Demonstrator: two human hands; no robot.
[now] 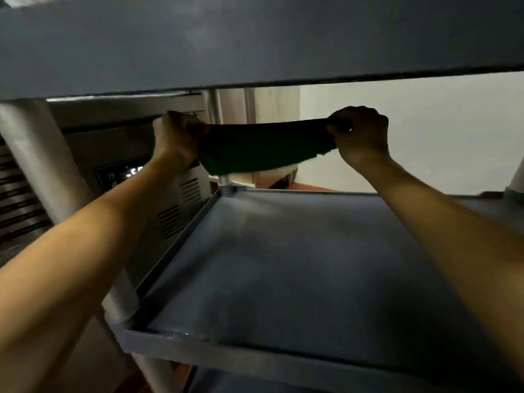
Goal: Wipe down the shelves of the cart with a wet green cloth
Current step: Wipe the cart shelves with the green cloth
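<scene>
From the head view, you hold the green cloth [263,148] stretched between your two hands, in the air under the upper shelf [255,46] and above the far end of the middle shelf [297,265]. It touches neither of them. Your left hand [177,139] is curled tight around the left end of the cloth, and your right hand [360,134] is closed in the same way around the right end. The cloth hangs a little in the middle, so it seems you are opening or refolding it. The light is weak here, and I cannot say for sure whether it is folded double.

The middle shelf shows pale, dull patches on its surface, maybe dust or dried marks. To do this step well, I think you should fold the cloth into a flat pad that fills one palm, then lay it down at the far left corner, beside the raised rim. Pull it toward you in straight, overlapping strokes, and press also into the groove along the rim, where dirt collects. Keep your elbow away from the steel appliance [133,171] just beside the cart post [42,160]. The lower shelf [255,384] shows only partly at the bottom.
</scene>
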